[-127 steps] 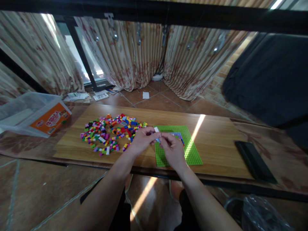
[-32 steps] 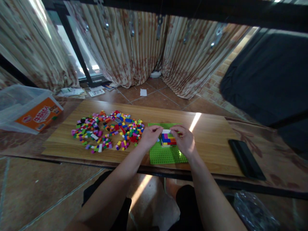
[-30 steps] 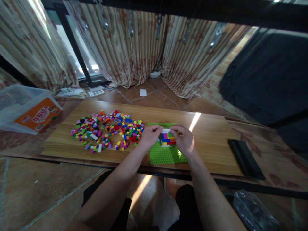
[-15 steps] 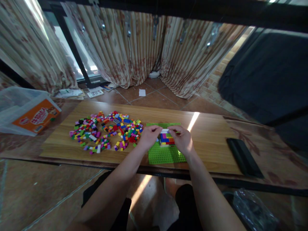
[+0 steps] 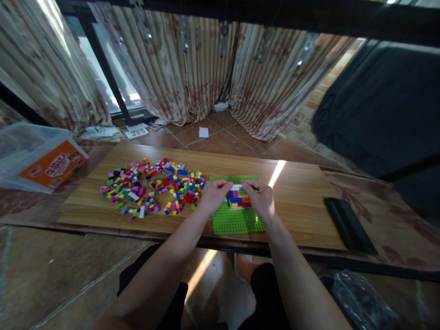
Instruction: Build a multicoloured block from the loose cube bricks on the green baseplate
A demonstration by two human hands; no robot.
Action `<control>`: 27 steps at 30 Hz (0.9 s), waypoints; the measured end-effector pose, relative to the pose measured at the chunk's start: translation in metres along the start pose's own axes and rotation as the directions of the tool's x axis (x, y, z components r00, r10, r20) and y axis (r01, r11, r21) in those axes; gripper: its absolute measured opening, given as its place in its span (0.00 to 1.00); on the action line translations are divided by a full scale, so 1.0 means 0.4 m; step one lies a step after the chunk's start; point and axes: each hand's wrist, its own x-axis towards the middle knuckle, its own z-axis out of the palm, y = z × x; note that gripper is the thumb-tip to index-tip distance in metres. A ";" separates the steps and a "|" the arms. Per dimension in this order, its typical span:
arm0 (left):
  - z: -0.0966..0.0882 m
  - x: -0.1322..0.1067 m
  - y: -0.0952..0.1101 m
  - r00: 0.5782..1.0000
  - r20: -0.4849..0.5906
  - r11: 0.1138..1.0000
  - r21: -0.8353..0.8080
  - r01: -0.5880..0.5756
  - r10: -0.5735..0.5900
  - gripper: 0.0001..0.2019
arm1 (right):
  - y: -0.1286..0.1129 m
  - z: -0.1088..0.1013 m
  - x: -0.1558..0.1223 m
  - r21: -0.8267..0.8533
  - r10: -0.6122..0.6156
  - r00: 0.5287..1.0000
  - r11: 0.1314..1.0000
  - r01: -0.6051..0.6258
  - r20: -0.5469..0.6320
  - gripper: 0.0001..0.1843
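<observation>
A long white toy brick [image 5: 236, 187] spans the gap between my two hands. My left hand [image 5: 217, 195] pinches its left end between thumb and finger, while my right hand [image 5: 258, 197] is closed on the right end. Just below the white brick, on the near side, is a block of multicoloured toy bricks [image 5: 239, 199] in blue, red, yellow, purple and orange. That block stands on a green studded baseplate [image 5: 233, 222]. Whether the white brick touches the block cannot be made out. My fingers hide part of the block's far edge.
Left of the baseplate, many loose toy bricks [image 5: 137, 188] are spread over the wooden board [image 5: 299, 197]. A clear plastic box [image 5: 20, 151] with an orange label stands at the far left. A black case [image 5: 349, 224] lies at the right. Curtains [image 5: 192, 73] hang behind.
The hands and the white brick hold nearly the same place above the block. The whole view has shifted very slightly.
</observation>
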 end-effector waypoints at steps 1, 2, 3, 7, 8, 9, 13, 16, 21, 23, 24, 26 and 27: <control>0.000 0.000 0.000 1.000 -0.006 1.000 0.012 -0.002 0.002 0.15 | 0.002 0.002 0.000 0.011 0.007 1.000 1.000 -0.007 -0.008 0.14; 0.000 -0.001 -0.001 1.000 -0.013 1.000 0.020 -0.003 0.004 0.15 | 0.003 0.004 0.001 0.021 0.013 1.000 1.000 -0.013 -0.014 0.14; 0.000 -0.001 -0.001 1.000 -0.021 1.000 0.023 -0.004 0.005 0.15 | 0.005 0.005 0.001 0.030 0.018 1.000 0.999 -0.018 -0.020 0.15; 0.005 -0.001 -0.007 0.998 -0.059 1.000 -0.015 -0.004 0.003 0.14 | 0.010 0.008 0.003 0.065 0.054 0.998 0.997 -0.052 -0.027 0.16; 0.006 -0.001 -0.008 0.998 -0.069 0.999 -0.031 -0.007 0.004 0.14 | 0.012 0.008 0.003 0.075 0.061 0.998 0.995 -0.059 -0.030 0.16; 0.007 0.000 -0.009 0.997 -0.076 0.999 -0.047 -0.010 0.006 0.13 | 0.013 0.008 0.004 0.086 0.066 0.997 0.994 -0.063 -0.033 0.16; 0.009 0.000 -0.008 0.997 -0.072 0.996 -0.088 -0.003 -0.004 0.12 | 0.019 0.009 0.006 0.116 0.071 0.997 0.991 -0.066 -0.040 0.15; 0.009 -0.002 -0.006 0.998 -0.067 0.996 -0.091 0.011 -0.017 0.12 | 0.020 0.010 0.007 0.142 0.090 0.995 0.986 -0.082 -0.051 0.14; 0.008 -0.003 -0.005 0.997 -0.082 0.998 -0.069 0.008 -0.014 0.13 | 0.019 0.015 0.009 0.199 0.118 0.992 0.974 -0.107 -0.048 0.13; 0.009 -0.003 -0.004 0.996 -0.090 0.997 -0.071 0.007 -0.013 0.12 | 0.019 0.016 0.010 0.214 0.122 0.991 0.971 -0.108 -0.053 0.13; 0.009 -0.003 -0.003 0.996 -0.092 0.997 -0.077 0.007 -0.014 0.12 | 0.018 0.017 0.011 0.218 0.123 0.991 0.970 -0.109 -0.055 0.12; 0.009 -0.002 -0.002 0.995 -0.096 0.996 -0.091 0.007 -0.016 0.11 | 0.017 0.017 0.010 0.228 0.128 0.990 0.967 -0.114 -0.051 0.13; 0.010 -0.001 -0.002 0.995 -0.097 0.995 -0.098 0.006 -0.016 0.11 | 0.016 0.016 0.010 0.235 0.132 0.990 0.965 -0.118 -0.044 0.13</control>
